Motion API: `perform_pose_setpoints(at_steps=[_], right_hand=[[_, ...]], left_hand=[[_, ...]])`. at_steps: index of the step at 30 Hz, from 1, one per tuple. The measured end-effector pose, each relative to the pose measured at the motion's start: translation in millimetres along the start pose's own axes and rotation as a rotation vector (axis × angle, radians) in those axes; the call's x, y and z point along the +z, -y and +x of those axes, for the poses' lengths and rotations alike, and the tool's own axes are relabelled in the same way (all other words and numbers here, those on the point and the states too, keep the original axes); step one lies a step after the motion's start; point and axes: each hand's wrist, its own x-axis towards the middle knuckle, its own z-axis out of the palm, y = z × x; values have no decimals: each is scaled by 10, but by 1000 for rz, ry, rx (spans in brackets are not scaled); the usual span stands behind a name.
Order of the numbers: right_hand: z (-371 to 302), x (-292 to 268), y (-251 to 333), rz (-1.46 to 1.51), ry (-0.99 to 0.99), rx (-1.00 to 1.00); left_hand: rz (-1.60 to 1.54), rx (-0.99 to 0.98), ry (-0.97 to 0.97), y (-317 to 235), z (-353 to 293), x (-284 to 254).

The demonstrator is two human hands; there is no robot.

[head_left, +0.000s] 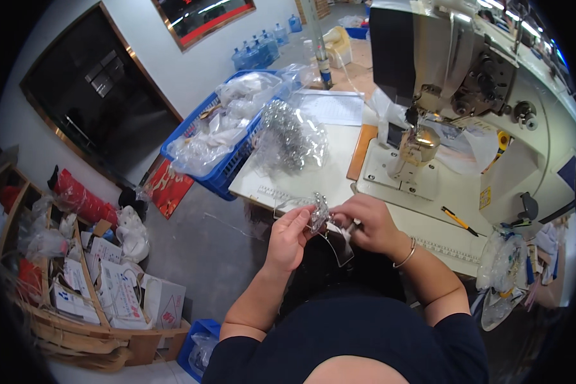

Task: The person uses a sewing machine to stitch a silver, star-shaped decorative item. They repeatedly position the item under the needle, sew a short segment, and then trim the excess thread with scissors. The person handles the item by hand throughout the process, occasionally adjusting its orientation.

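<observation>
In front of my body, at the near edge of the sewing table, my left hand (289,238) pinches a small bunch of shiny silver pieces (319,211); their exact kind is too small to tell. Close beside it on the right, my right hand (368,221) is closed, fingers bent toward the bunch. Below its fingertips hangs a pale strip with a dark-edged loop (340,246). Whether the strip is joined to the silver pieces cannot be made out. Farther back on the table stands a clear plastic bag (291,137) full of similar silver pieces.
A sewing machine (422,144) stands on the right of the white table (339,150). A yellow-black cutter (459,221) lies near a ruler strip (445,248). Left of the table is a blue basket (227,169) of plastic bags. Cartons (118,288) fill a wooden crate at lower left.
</observation>
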Motion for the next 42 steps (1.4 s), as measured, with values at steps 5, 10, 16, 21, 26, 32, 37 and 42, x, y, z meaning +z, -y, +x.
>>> perform_pose_setpoints(at_steps=[5, 10, 16, 21, 26, 32, 37, 42], right_hand=[[40, 174, 122, 50, -13, 92], [107, 313, 177, 186, 92, 171], [200, 419, 234, 338, 206, 83], [147, 523, 169, 111, 174, -65], [166, 530, 174, -30, 158, 58], [176, 462, 108, 638, 240, 741], [143, 592, 92, 567, 75, 786], [99, 720, -4, 579, -11, 722]], left_hand=[[-156, -80, 162, 31, -132, -73], [159, -25, 77, 37, -332, -87], [-43, -63, 19, -118, -411, -313], [88, -18, 66, -176, -340, -440], [250, -32, 165, -82, -205, -577], [234, -80, 176, 11, -158, -551], [251, -76, 159, 52, -130, -579], [220, -76, 177, 59, -95, -637]])
